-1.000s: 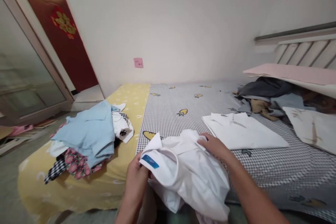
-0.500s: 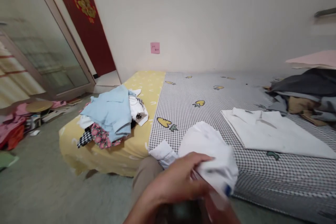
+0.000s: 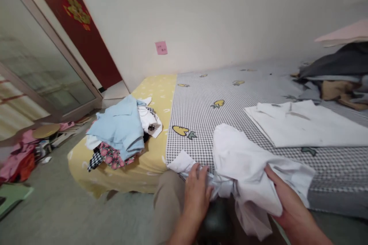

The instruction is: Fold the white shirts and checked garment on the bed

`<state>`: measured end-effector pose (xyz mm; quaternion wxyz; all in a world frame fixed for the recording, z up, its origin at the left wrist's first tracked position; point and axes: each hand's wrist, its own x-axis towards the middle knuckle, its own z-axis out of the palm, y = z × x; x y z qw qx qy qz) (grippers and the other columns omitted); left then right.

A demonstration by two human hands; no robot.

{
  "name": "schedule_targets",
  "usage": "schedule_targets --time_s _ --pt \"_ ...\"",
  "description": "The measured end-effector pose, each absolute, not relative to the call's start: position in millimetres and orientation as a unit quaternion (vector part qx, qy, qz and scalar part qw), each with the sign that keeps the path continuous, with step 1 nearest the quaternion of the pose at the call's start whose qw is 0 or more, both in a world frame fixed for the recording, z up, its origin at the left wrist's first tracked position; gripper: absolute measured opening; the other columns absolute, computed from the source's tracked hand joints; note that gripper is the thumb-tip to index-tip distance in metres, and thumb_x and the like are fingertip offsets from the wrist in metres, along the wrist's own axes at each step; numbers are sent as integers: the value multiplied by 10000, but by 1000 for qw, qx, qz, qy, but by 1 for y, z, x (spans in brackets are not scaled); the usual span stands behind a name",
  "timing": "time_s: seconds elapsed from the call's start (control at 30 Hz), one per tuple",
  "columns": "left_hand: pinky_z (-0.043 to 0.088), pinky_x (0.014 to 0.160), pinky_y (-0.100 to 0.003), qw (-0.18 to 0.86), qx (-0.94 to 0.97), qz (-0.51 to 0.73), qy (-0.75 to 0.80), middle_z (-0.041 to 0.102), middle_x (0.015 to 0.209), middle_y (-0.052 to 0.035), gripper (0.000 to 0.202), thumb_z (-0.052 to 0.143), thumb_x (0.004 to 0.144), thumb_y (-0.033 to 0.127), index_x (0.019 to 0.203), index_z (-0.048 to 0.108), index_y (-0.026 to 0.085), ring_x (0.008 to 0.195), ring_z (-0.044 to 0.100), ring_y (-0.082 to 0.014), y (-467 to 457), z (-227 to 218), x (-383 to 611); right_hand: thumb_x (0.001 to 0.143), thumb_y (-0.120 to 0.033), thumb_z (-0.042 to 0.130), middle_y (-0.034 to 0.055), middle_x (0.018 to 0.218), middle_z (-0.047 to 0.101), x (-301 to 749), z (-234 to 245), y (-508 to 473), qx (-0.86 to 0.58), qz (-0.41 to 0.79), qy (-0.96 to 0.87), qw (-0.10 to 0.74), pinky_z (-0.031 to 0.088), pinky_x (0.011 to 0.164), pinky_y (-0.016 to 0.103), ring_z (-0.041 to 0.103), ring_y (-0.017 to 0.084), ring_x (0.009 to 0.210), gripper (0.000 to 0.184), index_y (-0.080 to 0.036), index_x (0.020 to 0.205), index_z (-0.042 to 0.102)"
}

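Head-camera view of two bare hands working a crumpled white shirt point(image 3: 244, 164). The left hand point(image 3: 197, 195) grips a narrow bunch of the cloth, fingers curled over it, near the shirt's left end. The right hand point(image 3: 287, 199) holds a fold on the far side, its thumb lying across the fabric, and the two hands stand well apart with the shirt stretched loosely between them. The shirt hangs in front of the edge of a low bed point(image 3: 230, 88), above a khaki trouser leg point(image 3: 168, 199), with one corner lying over the bed's gingham sheet point(image 3: 198, 122). A flat white garment point(image 3: 304, 124) lies on the sheet just beyond the right hand. Farther left, on the bed's yellow sheet point(image 3: 155, 88), lies a heap of clothes topped by a light blue shirt point(image 3: 117, 130), with floral point(image 3: 110, 157) and black-and-white checked point(image 3: 95, 159) cloth beneath. Dark clothing point(image 3: 330, 65) is heaped at upper right, and pink clothes point(image 3: 17, 164) lie on the floor point(image 3: 71, 206) at far left.
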<state>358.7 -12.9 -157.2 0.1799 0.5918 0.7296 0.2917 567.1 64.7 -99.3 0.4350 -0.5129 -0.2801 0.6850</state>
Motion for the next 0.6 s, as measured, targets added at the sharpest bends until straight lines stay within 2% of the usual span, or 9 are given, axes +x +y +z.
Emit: schedule_targets --time_s 0.07,0.1,0.2,0.27,0.37,0.43,0.47,0.53,0.6 --pt "347 1172 -561 184 631 236 715 393 1584 -121 727 695 723 97 1409 520 266 1450 359 -352 2 -153 373 689 -640 759 137 887 788 564 -92 60 -517 723 -198 414 611 799 495 743 373 900 645 -176 1134 718" --pt "349 1162 -571 183 639 227 712 410 1574 -118 693 697 721 89 1375 552 265 1443 363 -357 9 -151 378 694 -620 771 141 906 787 563 -89 57 -507 740 -183 402 608 807 484 742 364 907 638 -161 1134 719" --pt "406 1107 -528 164 623 263 718 507 1485 -121 335 577 816 94 1108 688 215 1357 465 -315 31 -141 376 654 -507 849 133 862 780 567 -87 48 -468 757 -241 387 599 810 447 737 336 870 547 -125 1032 747" --pt "425 1086 -496 154 627 292 706 537 1442 -129 236 514 847 93 960 697 191 1323 500 -287 39 -134 369 607 -424 891 85 778 764 573 -89 43 -471 736 -277 400 597 778 411 727 297 795 444 -141 920 752" --pt "377 1133 -526 129 663 313 668 475 1514 -145 354 536 814 82 1125 663 193 1408 425 -289 40 -124 367 610 -381 890 53 790 757 579 -91 35 -480 713 -282 425 586 748 370 709 259 773 372 -172 874 734" --pt "321 1164 -584 133 677 330 645 411 1576 -151 555 592 758 82 1294 596 223 1460 365 -312 36 -119 376 627 -391 877 84 933 771 579 -92 30 -457 722 -280 438 577 811 387 711 280 885 436 -175 975 730" --pt "284 1181 -604 159 673 351 631 443 1563 -136 587 622 722 82 1284 614 252 1452 383 -322 34 -116 382 627 -403 873 100 1000 769 577 -92 29 -441 726 -282 446 567 855 405 705 295 949 490 -175 1034 722" --pt "250 1199 -603 238 636 417 604 665 1344 -103 403 649 692 113 1045 730 288 1315 547 -333 34 -105 391 626 -429 864 107 1065 762 576 -91 29 -420 727 -293 458 546 921 435 694 314 1023 551 -184 1093 706" --pt "342 1151 -582 289 563 496 595 778 1022 -96 131 622 758 220 796 733 278 1081 680 -329 40 -84 388 640 -464 849 85 1036 771 579 -87 35 -429 715 -306 460 549 912 438 705 316 1005 502 -215 1052 706"
